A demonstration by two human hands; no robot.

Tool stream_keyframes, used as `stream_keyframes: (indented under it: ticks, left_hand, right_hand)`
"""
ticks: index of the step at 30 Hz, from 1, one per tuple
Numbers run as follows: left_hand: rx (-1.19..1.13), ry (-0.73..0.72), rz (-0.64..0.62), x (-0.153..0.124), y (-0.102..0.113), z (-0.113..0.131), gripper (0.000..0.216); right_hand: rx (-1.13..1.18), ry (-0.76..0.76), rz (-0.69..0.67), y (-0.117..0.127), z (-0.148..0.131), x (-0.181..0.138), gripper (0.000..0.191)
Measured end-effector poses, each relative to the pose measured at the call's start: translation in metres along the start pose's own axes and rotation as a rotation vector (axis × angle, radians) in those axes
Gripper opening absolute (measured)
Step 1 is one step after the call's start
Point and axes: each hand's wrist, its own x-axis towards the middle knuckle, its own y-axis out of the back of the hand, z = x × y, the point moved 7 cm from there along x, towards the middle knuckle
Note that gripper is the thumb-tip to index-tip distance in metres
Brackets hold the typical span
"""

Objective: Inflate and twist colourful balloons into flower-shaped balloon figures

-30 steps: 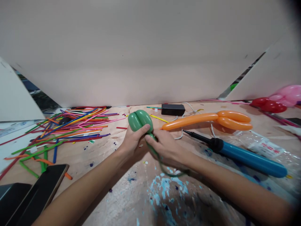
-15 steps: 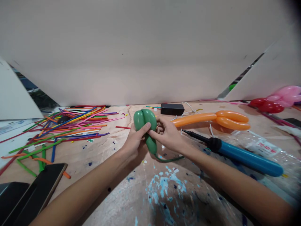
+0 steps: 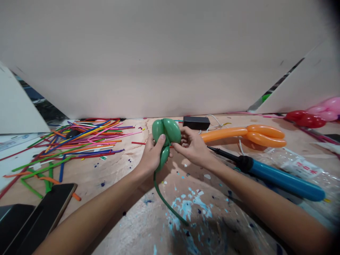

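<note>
A green twisting balloon is held up over the middle of the table, with two rounded bubbles at the top and a smaller one below. Its thin uninflated tail hangs down to the tabletop. My left hand is closed around its twisted joint, thumb lying across the front. At the right-hand bubble, my right hand has curled fingers and a thumb against the balloon's edge; part of this grip is hidden. To the right lie an orange balloon with a looped end and a blue hand pump.
Many uninflated coloured balloons are piled at the left, near a dark flat board. Behind my hands sits a black box with a white cable. Red and pink balloons and a clear plastic bag lie right.
The green balloon has turned in my hands: its top bubbles have spread apart, and its tail has swung from the right to hang down in front. My right hand has shifted slightly up its side.
</note>
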Motion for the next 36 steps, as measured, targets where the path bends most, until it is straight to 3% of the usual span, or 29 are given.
stream_keyframes:
  ticks: [8, 13, 17, 19, 22, 26, 32, 36]
  left_hand:
    - [0.099, -0.004, -0.084, 0.001, -0.002, 0.004, 0.042]
    - [0.026, -0.060, -0.050, 0.005, 0.001, -0.003, 0.038]
    - [-0.100, 0.004, -0.190, 0.007, -0.004, -0.002, 0.069]
    - [-0.121, 0.031, -0.230, 0.010, -0.003, -0.001, 0.071]
    - [-0.102, 0.009, -0.172, 0.019, 0.009, -0.001, 0.062]
    - [-0.100, -0.099, -0.102, 0.029, 0.023, -0.001, 0.071]
    - [-0.011, -0.152, -0.118, 0.030, 0.023, 0.001, 0.056]
    - [0.241, -0.159, -0.098, 0.037, 0.027, 0.007, 0.034]
  right_hand:
    - [0.001, 0.064, -0.039, 0.003, 0.006, 0.002, 0.029]
    - [-0.005, 0.017, 0.010, -0.003, 0.020, 0.000, 0.032]
    - [0.194, -0.085, 0.006, -0.002, 0.031, 0.005, 0.041]
    - [0.328, -0.169, -0.009, -0.001, 0.038, 0.007, 0.042]
    - [0.454, -0.295, -0.099, -0.005, 0.043, 0.005, 0.046]
    - [0.541, -0.343, -0.265, -0.019, 0.041, -0.003, 0.052]
    - [0.512, -0.338, -0.125, -0.018, 0.045, -0.004, 0.052]
    - [0.529, -0.390, -0.027, -0.013, 0.057, -0.001, 0.043]
